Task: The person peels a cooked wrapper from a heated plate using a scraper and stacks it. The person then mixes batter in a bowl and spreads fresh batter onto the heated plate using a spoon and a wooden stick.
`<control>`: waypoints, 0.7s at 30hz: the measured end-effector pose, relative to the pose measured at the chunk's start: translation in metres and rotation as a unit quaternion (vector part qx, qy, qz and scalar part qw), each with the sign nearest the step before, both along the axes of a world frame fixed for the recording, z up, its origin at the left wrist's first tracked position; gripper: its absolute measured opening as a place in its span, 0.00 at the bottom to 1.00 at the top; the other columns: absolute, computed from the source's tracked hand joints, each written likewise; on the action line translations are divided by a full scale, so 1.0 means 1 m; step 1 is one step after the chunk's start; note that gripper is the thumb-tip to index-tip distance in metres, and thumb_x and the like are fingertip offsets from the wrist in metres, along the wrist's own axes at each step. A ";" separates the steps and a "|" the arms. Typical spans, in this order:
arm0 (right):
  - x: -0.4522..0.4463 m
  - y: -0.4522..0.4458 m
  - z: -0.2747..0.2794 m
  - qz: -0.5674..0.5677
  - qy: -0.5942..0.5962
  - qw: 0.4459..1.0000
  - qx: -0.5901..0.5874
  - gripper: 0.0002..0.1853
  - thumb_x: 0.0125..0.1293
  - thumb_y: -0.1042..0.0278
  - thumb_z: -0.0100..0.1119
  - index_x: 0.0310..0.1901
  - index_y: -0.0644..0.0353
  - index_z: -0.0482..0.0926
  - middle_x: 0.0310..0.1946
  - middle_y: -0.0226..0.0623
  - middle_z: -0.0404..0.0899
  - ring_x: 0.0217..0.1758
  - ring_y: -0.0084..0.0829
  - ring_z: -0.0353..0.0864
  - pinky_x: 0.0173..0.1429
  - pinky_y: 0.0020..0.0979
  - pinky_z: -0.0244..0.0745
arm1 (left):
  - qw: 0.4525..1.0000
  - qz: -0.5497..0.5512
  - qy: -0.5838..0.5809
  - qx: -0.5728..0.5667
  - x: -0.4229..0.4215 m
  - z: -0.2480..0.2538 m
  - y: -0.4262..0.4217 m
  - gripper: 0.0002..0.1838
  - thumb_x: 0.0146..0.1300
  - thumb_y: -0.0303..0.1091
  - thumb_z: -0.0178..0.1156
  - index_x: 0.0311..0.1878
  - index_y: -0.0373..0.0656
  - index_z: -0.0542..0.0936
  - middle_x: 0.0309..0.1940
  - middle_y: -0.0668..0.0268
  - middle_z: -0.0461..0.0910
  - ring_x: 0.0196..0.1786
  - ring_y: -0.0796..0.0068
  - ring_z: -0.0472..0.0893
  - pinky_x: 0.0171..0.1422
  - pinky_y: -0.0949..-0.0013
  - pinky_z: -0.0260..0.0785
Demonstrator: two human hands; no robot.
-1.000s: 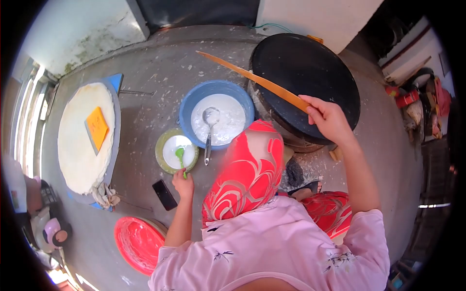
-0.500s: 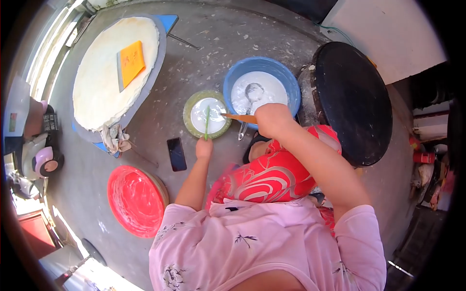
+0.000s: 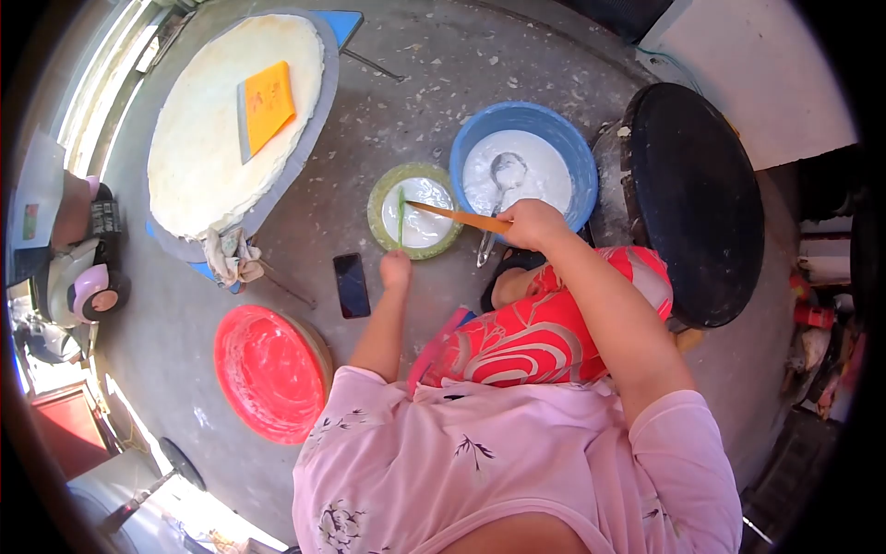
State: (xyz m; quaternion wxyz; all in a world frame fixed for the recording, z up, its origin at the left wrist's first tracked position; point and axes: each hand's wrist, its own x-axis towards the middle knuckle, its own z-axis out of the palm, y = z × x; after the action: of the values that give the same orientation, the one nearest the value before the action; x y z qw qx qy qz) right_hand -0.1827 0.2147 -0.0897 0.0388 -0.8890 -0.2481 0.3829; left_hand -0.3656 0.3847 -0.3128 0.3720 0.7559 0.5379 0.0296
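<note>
My left hand is closed on the handle of a green spoon, whose head is in the white liquid of a green bowl. My right hand grips one end of a long wooden spatula; its tip is over the green bowl, close beside the spoon. Behind my right hand a blue basin holds white batter and a metal ladle. To the right lies a round black griddle.
At the upper left, a round board carries thin pale sheets with an orange-handled scraper on top. A phone lies on the floor, left of my left forearm. A red basin sits at the lower left.
My right hand has brought the spatula from over the griddle to the green bowl. My left hand still holds the green spoon. The view has swung to the left.
</note>
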 end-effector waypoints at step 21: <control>0.017 -0.062 0.101 0.111 -0.130 0.985 -0.013 0.22 0.53 0.77 0.48 0.50 0.45 0.76 0.38 0.44 0.78 0.42 0.42 0.77 0.45 0.38 0.72 | 0.979 -0.181 -0.037 0.083 0.012 -0.014 -0.036 0.17 0.62 0.44 0.47 0.41 0.38 0.75 0.26 0.60 0.75 0.25 0.71 0.75 0.29 0.68 0.66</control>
State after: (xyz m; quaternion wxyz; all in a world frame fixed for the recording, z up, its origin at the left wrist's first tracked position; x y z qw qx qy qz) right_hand -0.1652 0.1532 0.0109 -0.0482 -0.8988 -0.3428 0.2689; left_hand -0.3534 0.3487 -0.3268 0.3265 0.8675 0.3738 0.0339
